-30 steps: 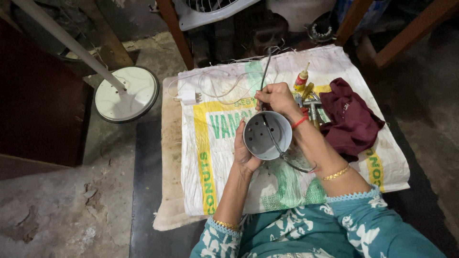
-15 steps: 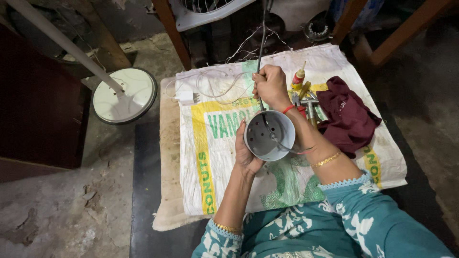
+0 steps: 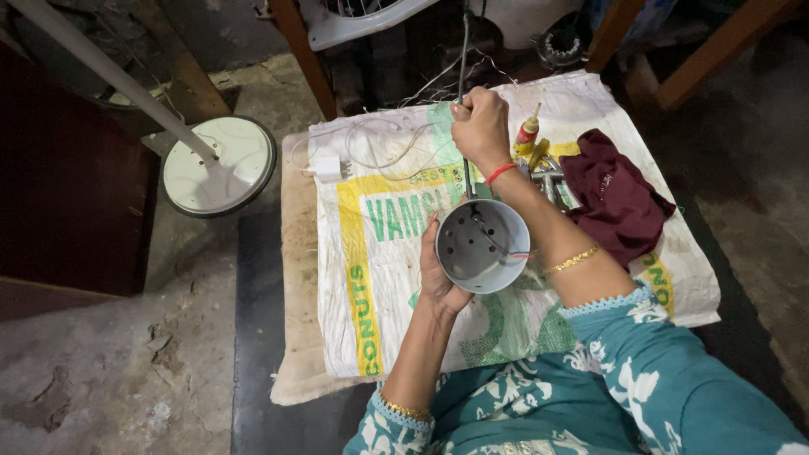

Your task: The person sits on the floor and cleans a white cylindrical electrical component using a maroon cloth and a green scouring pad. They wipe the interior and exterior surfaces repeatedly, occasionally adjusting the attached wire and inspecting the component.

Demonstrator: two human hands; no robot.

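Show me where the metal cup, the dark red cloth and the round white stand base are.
metal cup (image 3: 472,253), head view, on its inner wall.
dark red cloth (image 3: 615,198), head view, on the middle of its folds.
round white stand base (image 3: 232,164), head view, on its flat top.

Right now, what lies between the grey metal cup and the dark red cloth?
In the head view, the right forearm crosses between the grey metal cup and the dark red cloth.

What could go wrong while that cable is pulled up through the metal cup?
The cable, gripped in the right hand, may chafe on the metal cup, which only the left hand steadies. A hard pull could jerk the cup free. The glue bottle beside the wrist could topple.
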